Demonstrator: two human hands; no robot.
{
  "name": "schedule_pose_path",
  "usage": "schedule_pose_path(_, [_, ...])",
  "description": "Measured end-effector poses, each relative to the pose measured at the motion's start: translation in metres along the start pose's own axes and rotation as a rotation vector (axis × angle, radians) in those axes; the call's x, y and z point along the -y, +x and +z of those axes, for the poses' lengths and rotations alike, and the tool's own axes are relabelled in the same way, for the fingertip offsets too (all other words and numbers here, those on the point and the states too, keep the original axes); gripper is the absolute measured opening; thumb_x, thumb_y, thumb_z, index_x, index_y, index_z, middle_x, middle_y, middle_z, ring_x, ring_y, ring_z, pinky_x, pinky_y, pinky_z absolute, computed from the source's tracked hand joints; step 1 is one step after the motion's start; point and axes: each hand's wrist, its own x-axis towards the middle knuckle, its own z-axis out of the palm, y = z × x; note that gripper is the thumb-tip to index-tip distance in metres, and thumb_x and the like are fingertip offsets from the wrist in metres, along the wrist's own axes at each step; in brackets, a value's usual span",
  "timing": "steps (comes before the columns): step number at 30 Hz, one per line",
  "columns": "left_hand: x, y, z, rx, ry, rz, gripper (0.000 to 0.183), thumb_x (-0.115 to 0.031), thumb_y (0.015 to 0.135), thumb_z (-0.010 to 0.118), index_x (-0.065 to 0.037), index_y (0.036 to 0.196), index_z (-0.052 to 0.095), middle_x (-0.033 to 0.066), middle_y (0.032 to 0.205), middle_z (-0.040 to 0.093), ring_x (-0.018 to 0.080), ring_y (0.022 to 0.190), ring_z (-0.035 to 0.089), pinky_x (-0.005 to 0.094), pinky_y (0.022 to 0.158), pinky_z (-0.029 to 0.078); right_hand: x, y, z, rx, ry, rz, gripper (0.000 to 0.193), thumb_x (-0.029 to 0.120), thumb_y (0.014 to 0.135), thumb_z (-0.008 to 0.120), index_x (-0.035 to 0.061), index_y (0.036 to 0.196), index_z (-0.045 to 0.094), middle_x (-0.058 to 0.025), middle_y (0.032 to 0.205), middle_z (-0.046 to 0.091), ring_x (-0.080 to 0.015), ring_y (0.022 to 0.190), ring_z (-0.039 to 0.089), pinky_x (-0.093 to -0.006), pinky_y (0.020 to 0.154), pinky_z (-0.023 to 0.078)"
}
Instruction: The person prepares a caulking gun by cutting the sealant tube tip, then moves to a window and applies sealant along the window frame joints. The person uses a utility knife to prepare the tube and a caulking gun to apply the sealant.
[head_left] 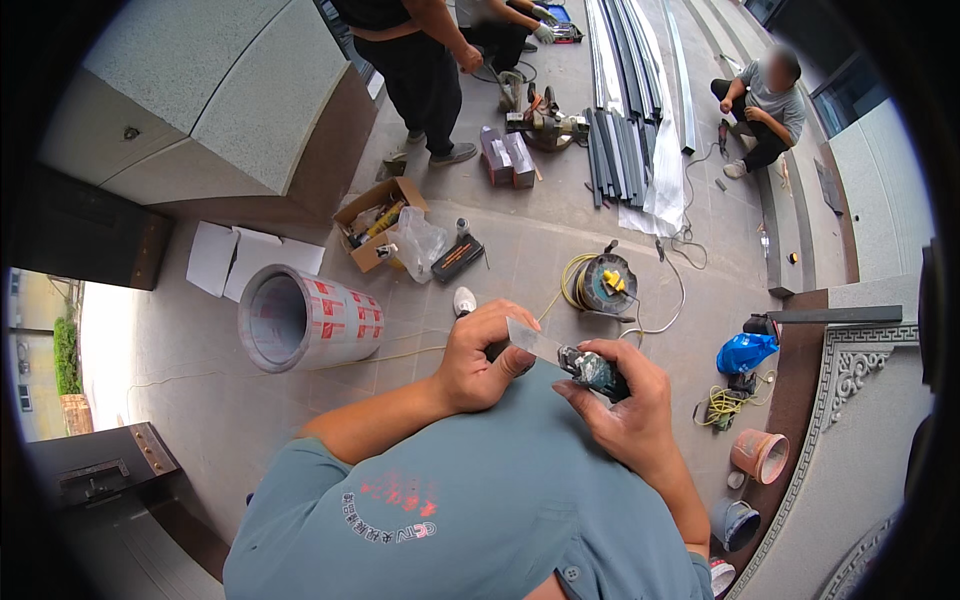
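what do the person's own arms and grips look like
The left grip and right grip are bare human hands, without gloves. The forearms are bare too, with no watch visible. Short grey-green sleeves match the shirt.

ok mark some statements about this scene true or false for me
1. The left hand holds a flat metal piece. True.
2. The right hand is empty. False: the right hand holds a dark green object, its exact kind unclear.
3. The cardboard box stands open with things inside. True.
4. The cable reel stands left of the hollow roll. False: the cable reel stands right of the hollow roll.
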Motion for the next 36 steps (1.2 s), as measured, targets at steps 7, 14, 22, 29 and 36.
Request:
schedule_pose_path(7, [-0.011, 0.026, -0.017, 0.001, -0.069, 0.056, 0.043, -0.036, 0.107, 0.06, -0.002, 0.081, 0.063, 0.0073, 0.076, 0.063, 0.0236, 0.083, 0.064, 0.0361, 0.081, 0.053, -0.048, 0.01, 0.04, 0.123, 0.327, 0.329, 0.032, 0.016, 0.082, 0.09, 0.0041, 0.092, 0.062, 0.0014, 0.083, 0.064, -0.0061, 0.075, 0.053, -0.0255, 0.068, 0.047])
schedule_pose_path(14, [-0.028, 0.048, -0.037, -0.039, -0.039, 0.166, 0.048, -0.038, 0.109, 0.055, -0.001, 0.079, 0.063, 0.0068, 0.075, 0.064, 0.0232, 0.083, 0.066, 0.037, 0.08, 0.054, -0.053, 0.015, 0.05, 0.072, 0.52, 0.336, 0.031, 0.019, 0.086, 0.089, 0.0036, 0.089, 0.061, 0.0, 0.084, 0.067, -0.0065, 0.075, 0.056, -0.0248, 0.069, 0.049])
schedule_pose_path(22, [-0.046, 0.06, -0.054, -0.144, -0.011, 0.279, 0.055, -0.048, 0.108, 0.053, -0.002, 0.079, 0.063, 0.0064, 0.074, 0.065, 0.0265, 0.082, 0.067, 0.0393, 0.081, 0.055, -0.067, 0.016, 0.061, 0.024, 0.598, 0.316, 0.036, 0.019, 0.086, 0.088, 0.0062, 0.081, 0.054, -0.0014, 0.094, 0.07, -0.0056, 0.079, 0.053, -0.0241, 0.07, 0.044])
schedule_pose_path(29, [-0.073, 0.07, -0.035, 0.076, -0.052, 0.314, 0.053, -0.046, 0.108, 0.051, -0.003, 0.081, 0.064, 0.0066, 0.073, 0.066, 0.0275, 0.083, 0.067, 0.0396, 0.076, 0.056, -0.064, 0.024, 0.064, 0.137, 0.737, 0.31, 0.041, 0.011, 0.084, 0.088, 0.0079, 0.08, 0.047, -0.0114, 0.11, 0.071, -0.0112, 0.101, 0.063, -0.0271, 0.076, 0.049])
schedule_pose_path(36, [-0.087, 0.08, -0.009, 0.224, -0.152, 0.27, 0.058, -0.05, 0.109, 0.047, -0.003, 0.081, 0.064, 0.0098, 0.072, 0.065, 0.0268, 0.083, 0.065, 0.0407, 0.079, 0.057, -0.06, 0.016, 0.068, 0.234, 0.775, 0.279, 0.04, 0.008, 0.075, 0.092, 0.0039, 0.097, 0.059, -0.0024, 0.108, 0.068, -0.0096, 0.097, 0.06, -0.0299, 0.087, 0.053])
